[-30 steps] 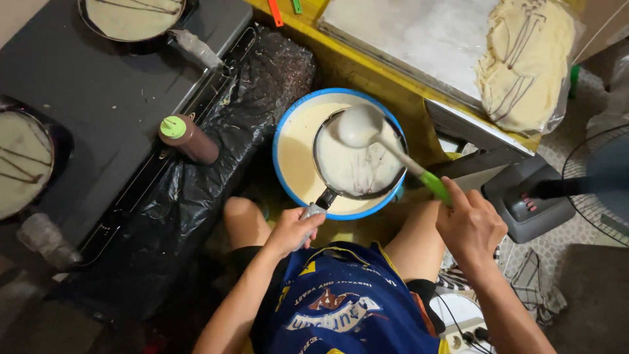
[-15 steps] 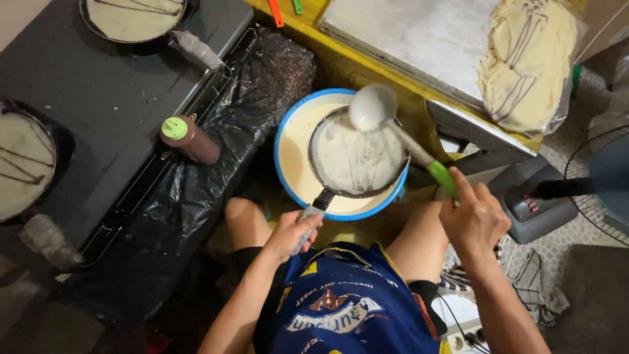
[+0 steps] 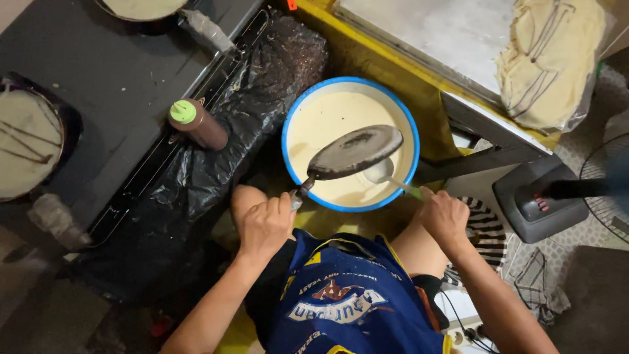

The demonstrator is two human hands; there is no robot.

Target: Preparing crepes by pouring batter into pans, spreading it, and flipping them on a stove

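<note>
I see the small round dark metal pan (image 3: 354,152) turned face-down over the blue-rimmed bowl of pale batter (image 3: 341,118). My left hand (image 3: 265,224) has its grip pinching the pan's handle; my right hand (image 3: 445,216) is wrapped around the green-handled steel ladle (image 3: 388,176), dipped beneath. Best keep the pan centred, so drips fall inside the rim.

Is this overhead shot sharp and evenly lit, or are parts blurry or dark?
Head view: mostly sharp around the small pan and batter bowl; light is brightest on the batter, dimmer toward the lower-left floor; the fan at the right edge looks smeared; straight edges bow slightly near the frame's borders.
</note>
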